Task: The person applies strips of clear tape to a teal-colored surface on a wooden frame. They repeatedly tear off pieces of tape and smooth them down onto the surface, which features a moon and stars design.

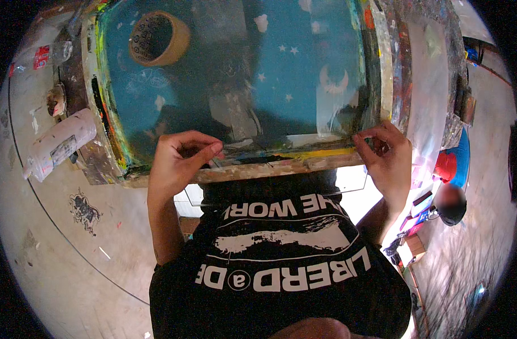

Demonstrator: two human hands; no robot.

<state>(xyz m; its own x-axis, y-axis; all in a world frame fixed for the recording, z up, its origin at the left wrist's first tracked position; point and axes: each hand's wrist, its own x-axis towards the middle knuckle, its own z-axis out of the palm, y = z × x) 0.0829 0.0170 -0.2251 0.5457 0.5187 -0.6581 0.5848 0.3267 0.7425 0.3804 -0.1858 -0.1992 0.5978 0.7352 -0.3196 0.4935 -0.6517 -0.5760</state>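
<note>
A screen-printing frame (224,171) with teal mesh (284,29) lies before me; the mesh shows pale stars and a crescent moon (334,80). Over its near edge, thumb and index finger of my left hand (178,159) pinch the left part of a clear film or tape strip (260,202), whose thin edge crosses in front of the black shirt. My right hand (385,154) pinches at the other side, by the frame's near right corner. How far the clear piece reaches over the mesh is hard to tell. A roll of tape (180,40) rests on the mesh's far left.
Left of the frame are a pale plastic bottle (65,142), a small round container (56,100) and a clear bottle with a red label (55,55). Paint-stained board edges (400,72) run along the right. Another person (453,161) is farther right, near a cardboard box (414,249).
</note>
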